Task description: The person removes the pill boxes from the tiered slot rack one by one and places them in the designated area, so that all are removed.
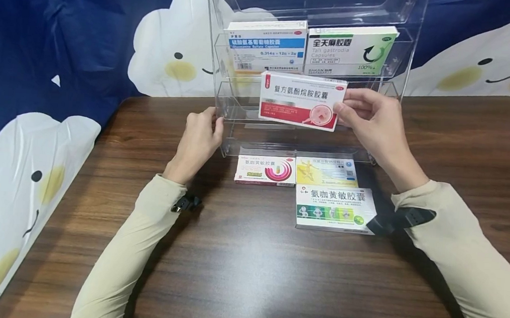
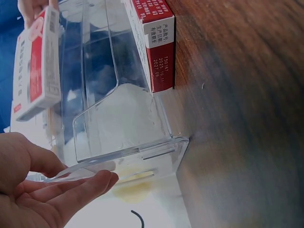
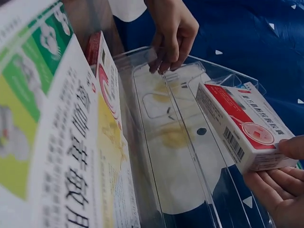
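Note:
My right hand [image 1: 377, 121] pinches a red and white medicine box [image 1: 302, 100] by its right end, thumb on the front face. In the head view the box overlaps the middle tier of a clear acrylic display rack [image 1: 223, 101], below two boxes on the tier above. My left hand [image 1: 198, 142] grips the rack's left side panel; in the left wrist view the thumb and fingers [image 2: 90, 190] lie on either side of its edge. The right wrist view shows the held box [image 3: 242, 126] tilted, its barcode end visible.
On the upper tier stand a blue and white box [image 1: 265, 50] and a green and white box [image 1: 351, 51]. Before the rack on the wooden table [image 1: 228, 271] lie a pink and white box [image 1: 265, 170], a yellow box [image 1: 326, 172] and a white and green box [image 1: 334, 210].

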Demonstrator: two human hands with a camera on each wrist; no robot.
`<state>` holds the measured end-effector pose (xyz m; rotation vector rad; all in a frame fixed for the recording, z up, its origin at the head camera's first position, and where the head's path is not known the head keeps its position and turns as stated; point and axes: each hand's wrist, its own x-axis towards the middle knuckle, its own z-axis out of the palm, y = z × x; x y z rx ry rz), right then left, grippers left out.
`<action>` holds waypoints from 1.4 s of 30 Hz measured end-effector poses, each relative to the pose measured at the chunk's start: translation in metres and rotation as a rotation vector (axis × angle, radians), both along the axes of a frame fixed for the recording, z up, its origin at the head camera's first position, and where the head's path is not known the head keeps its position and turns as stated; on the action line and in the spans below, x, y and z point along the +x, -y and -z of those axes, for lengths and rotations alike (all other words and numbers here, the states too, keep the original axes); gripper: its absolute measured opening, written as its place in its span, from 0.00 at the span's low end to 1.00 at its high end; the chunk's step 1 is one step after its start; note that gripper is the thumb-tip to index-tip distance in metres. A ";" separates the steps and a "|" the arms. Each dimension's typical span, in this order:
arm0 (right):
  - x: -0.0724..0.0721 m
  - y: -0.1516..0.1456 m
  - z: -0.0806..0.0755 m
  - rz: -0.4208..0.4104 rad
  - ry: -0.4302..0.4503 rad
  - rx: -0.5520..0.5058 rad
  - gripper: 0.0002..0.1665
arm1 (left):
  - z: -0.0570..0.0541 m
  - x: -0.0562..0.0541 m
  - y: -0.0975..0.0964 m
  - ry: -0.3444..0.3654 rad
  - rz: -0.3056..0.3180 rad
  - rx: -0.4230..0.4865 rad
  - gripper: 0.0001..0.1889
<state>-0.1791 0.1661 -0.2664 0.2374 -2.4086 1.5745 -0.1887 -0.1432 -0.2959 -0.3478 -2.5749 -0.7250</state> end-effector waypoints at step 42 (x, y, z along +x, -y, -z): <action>0.030 0.017 0.010 -0.464 0.561 -0.069 0.27 | 0.000 0.000 -0.001 -0.010 0.004 -0.013 0.09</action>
